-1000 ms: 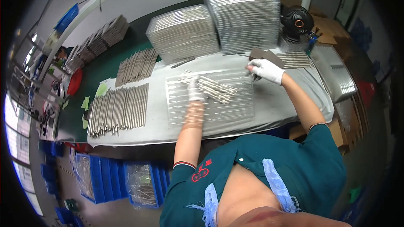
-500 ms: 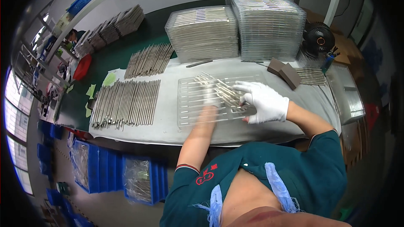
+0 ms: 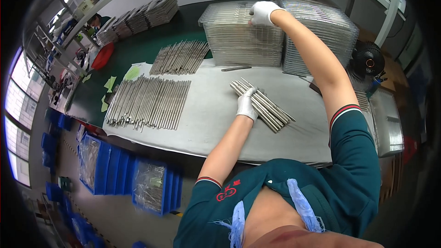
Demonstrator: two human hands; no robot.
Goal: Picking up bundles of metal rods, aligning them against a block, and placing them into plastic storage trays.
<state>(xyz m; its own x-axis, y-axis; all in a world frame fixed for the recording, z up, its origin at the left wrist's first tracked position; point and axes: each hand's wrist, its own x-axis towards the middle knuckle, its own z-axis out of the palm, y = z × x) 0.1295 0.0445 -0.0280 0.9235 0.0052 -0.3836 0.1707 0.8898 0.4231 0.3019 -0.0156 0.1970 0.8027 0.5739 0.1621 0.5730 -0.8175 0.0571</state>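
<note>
While left hand (image 3: 247, 103) grips metal rods (image 3: 271, 112) mid-frame, right arm (image 3: 321, 59) stretches up.
Right hand (image 3: 265, 14), beside rods earlier, now at tray stack (image 3: 243, 46), upper centre; can't tell what its fingers (image 3: 256, 8) hold.

A green shirt (image 3: 349, 183) with red emblem (image 3: 226, 195) and striped cuffs (image 3: 344, 110) is worn with frayed blue straps (image 3: 302, 202) and white gloves (image 3: 264, 14).

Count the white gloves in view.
2. The left hand, around a bundle of metal rods, wears one; the right hand, near the top of the shorter stack of clear trays, wears the other. Any on the person in the background may be hidden.
</note>
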